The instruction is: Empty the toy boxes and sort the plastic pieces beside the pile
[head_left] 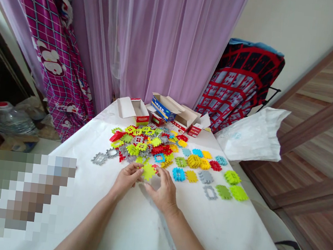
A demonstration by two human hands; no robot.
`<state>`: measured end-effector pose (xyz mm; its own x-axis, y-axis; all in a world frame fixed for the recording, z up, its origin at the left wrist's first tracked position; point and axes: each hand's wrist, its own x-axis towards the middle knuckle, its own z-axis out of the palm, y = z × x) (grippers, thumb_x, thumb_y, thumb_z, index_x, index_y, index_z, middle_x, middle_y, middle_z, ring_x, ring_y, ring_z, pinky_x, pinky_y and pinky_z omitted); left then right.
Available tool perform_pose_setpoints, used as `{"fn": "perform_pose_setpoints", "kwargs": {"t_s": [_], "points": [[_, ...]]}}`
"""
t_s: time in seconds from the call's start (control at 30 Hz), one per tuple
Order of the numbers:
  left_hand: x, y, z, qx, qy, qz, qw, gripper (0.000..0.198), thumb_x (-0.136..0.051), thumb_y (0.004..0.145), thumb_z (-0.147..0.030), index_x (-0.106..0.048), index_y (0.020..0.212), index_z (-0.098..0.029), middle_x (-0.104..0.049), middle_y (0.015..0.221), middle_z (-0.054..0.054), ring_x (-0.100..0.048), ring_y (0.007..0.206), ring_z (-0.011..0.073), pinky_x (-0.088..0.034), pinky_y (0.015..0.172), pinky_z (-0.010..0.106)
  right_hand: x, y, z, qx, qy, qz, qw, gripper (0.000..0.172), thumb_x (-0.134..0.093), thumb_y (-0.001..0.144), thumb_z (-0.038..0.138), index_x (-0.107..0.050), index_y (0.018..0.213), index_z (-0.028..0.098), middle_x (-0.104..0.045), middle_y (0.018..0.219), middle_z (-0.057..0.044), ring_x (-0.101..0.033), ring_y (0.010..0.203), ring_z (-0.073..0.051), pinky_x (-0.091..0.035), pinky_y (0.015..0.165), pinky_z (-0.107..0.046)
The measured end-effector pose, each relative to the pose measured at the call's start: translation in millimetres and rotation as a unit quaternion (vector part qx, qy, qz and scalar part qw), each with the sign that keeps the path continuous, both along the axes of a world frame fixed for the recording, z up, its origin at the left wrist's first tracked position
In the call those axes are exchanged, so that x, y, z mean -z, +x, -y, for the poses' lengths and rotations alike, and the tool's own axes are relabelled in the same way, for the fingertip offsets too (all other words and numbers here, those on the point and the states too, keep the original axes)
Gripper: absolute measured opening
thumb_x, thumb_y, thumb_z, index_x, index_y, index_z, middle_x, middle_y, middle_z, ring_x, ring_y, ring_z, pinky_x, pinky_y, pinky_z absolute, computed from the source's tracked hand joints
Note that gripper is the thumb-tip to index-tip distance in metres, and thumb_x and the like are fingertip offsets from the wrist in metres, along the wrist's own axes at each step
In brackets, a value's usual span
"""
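A yellow-green toothed plastic building tile [148, 172] is held up at the near edge of a mixed heap of tiles [140, 140]. My left hand [128, 177] pinches its left edge between thumb and fingers. At the right edge, my right hand [163, 191] is curled round the tile with thumb and forefinger. A small red piece [155, 168] shows by the right fingertips; whether it is held I cannot tell. Sorted by colour to the right are stacks, among them blue tiles [178, 174], yellow tiles [191, 176], grey tiles [206, 177] and bright green tiles [239, 193].
Open cardboard boxes, including a blue box [165, 108] and a red box [139, 114], stand at the back of the white table [220, 235]. A white plastic bag [252, 133] sits at the right edge. Two grey tiles [99, 158] lie left of the heap. A pixelated patch covers the left side.
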<state>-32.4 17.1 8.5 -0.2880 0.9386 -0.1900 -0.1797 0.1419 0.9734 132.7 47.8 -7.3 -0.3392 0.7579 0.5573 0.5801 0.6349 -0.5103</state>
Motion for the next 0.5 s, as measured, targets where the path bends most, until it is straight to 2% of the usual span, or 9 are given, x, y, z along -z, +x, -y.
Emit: {"fn": "perform_pose_setpoints", "kwargs": {"t_s": [0.17,0.23,0.3,0.4,0.5], "points": [[1.8,4.3,1.3,0.021,0.004,-0.012,1.000,0.056,-0.074,0.058,-0.059,-0.063,0.093,-0.018,-0.063,0.063,-0.002,-0.058,0.049,0.0105,-0.031,0.038,0.017,1.8,0.5,0.6,0.030,0.003,0.024,0.999,0.043,-0.065,0.078,0.035,-0.060,0.118,0.018,-0.067,0.108,-0.011,-0.063,0.096,-0.023,-0.052,0.088,-0.035],[1.2,5.0,1.7,0.030,0.000,-0.023,0.999,0.057,-0.073,0.058,-0.061,-0.063,0.095,-0.018,-0.065,0.065,0.000,-0.062,0.054,0.0134,-0.034,0.039,0.018,2.2,4.3,-1.1,0.030,0.009,0.029,0.999,0.041,-0.064,0.079,0.036,-0.062,0.116,0.018,-0.068,0.105,-0.010,-0.064,0.091,-0.022,-0.053,0.085,-0.034],[-0.4,5.2,2.1,0.039,-0.002,-0.035,0.999,0.060,-0.071,0.059,-0.064,-0.062,0.097,-0.019,-0.070,0.076,0.004,-0.067,0.064,0.0172,-0.038,0.041,0.019,2.8,13.4,-4.2,0.041,0.016,0.025,0.999,0.039,-0.063,0.080,0.038,-0.063,0.113,0.018,-0.068,0.101,-0.009,-0.064,0.085,-0.020,-0.053,0.081,-0.032],[-2.9,4.1,2.7,0.044,-0.002,-0.048,0.998,0.065,-0.067,0.060,-0.069,-0.061,0.101,-0.019,-0.072,0.103,0.012,-0.070,0.077,0.0207,-0.041,0.043,0.020,4.3,41.8,-13.8,0.085,0.034,0.006,0.996,0.038,-0.061,0.081,0.043,-0.065,0.110,0.018,-0.069,0.093,-0.008,-0.064,0.075,-0.018,-0.053,0.073,-0.030],[-2.5,1.8,2.2,0.044,-0.006,-0.065,0.997,0.070,-0.065,0.061,-0.073,-0.061,0.104,-0.018,-0.071,0.107,0.015,-0.069,0.079,0.0225,-0.042,0.044,0.021,4.4,91.8,-28.0,0.158,0.044,-0.010,0.986,0.041,-0.057,0.083,0.047,-0.066,0.109,0.017,-0.069,0.087,-0.008,-0.063,0.071,-0.018,-0.051,0.068,-0.029]]}}
